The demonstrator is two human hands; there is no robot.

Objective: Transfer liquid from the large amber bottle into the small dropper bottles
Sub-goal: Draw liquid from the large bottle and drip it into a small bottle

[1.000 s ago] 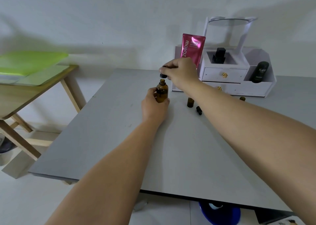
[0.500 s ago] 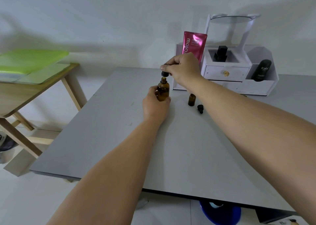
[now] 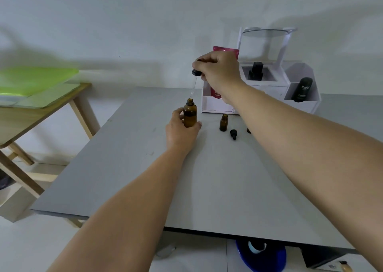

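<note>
Right hand (image 3: 219, 71) has lifted the dropper (image 3: 194, 81), fingers pinching it, above the left-gripped large amber bottle (image 3: 190, 116).

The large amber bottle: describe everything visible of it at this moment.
The large amber bottle is brown translucent glass, round-bodied, with a short threaded neck. It stands upright on the grey table, uncapped. A darker band in its upper body may be liquid or shading. The left hand wraps its lower body from the left. The right hand holds the dropper cap above, its clear pipette tip just over the open mouth, apparently clear of it.
</note>
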